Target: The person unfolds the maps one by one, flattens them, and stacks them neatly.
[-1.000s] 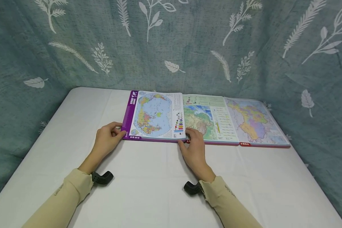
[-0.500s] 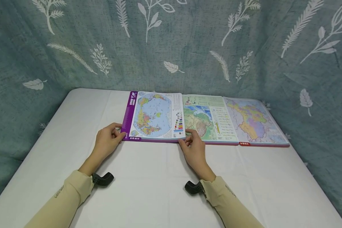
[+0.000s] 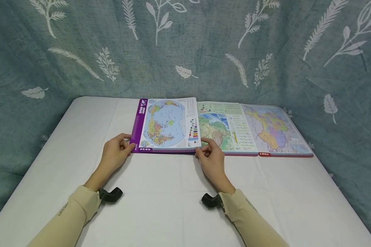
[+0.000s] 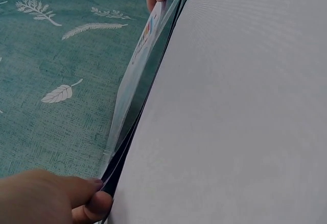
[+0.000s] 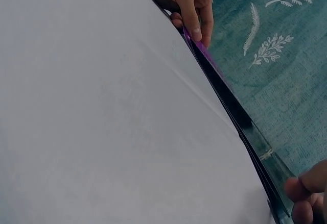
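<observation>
A glossy world map sheet (image 3: 167,125) with a purple left border lies near the far side of the table. My left hand (image 3: 115,151) pinches its near left corner between thumb and fingers. At the near right corner, my right hand (image 3: 212,161) pinches the sheet, with that side raised a little. Both wrist views show a dark gap opening under the map's lifted top layer (image 4: 134,76). Part of a green relief map (image 3: 216,128) shows to the right of the world map, beside my right fingers. Whether the sheets are joined is hidden.
A map with coloured regions (image 3: 270,132) lies at the far right, beside the relief map. All rest on a white-covered table (image 3: 154,206). Behind the table hangs a green curtain (image 3: 210,75) with white leaf prints.
The right side of the world map has risen slightly off what lies under it. My right thumb has moved up onto its near corner. My left hand stays at the left corner.
</observation>
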`<action>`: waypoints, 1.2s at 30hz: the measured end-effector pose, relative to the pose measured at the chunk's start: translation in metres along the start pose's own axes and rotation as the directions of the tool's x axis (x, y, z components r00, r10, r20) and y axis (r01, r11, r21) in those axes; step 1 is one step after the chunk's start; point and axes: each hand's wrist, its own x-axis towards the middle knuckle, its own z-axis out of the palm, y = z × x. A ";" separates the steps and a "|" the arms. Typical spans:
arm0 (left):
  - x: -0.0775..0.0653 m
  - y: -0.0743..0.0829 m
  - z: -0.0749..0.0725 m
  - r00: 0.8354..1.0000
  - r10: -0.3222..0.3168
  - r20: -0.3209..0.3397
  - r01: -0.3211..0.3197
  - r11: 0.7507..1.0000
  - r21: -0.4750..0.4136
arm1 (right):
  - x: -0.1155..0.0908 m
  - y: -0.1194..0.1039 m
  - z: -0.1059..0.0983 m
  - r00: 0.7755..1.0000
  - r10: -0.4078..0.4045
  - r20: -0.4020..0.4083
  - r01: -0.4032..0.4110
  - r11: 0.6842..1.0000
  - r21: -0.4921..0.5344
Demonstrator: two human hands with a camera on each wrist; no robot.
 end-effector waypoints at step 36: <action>0.000 0.001 -0.001 1.000 0.013 0.005 -0.013 1.000 -0.015 | 0.017 0.017 -0.042 1.000 0.006 -0.007 -0.005 0.997 0.078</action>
